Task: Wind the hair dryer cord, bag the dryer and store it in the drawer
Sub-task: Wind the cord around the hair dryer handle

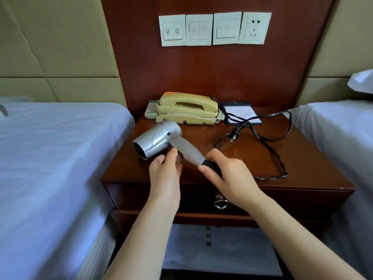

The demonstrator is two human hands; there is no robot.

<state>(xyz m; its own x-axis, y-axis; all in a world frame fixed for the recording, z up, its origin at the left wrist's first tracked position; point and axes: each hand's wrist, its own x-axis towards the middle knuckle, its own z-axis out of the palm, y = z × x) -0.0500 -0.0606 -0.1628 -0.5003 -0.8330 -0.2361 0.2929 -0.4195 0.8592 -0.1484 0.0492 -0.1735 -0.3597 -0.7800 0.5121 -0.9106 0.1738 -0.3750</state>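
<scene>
A silver hair dryer (159,139) hovers over the front left of the wooden nightstand (302,158), nozzle pointing left. My left hand (166,170) pinches the handle near its switch. My right hand (226,172) grips the black end of the handle where the cord leaves it. The black cord (278,156) lies loose in wide loops over the right half of the nightstand, and its plug (235,134) rests near the middle. The drawer (282,201) under the top is closed, with a metal ring pull (221,204). No bag is in view.
A yellow telephone (187,110) and a remote control (151,111) sit at the back of the nightstand beside a notepad (242,113). Switch plates and a wall socket (254,28) hang above. White beds (50,158) flank both sides.
</scene>
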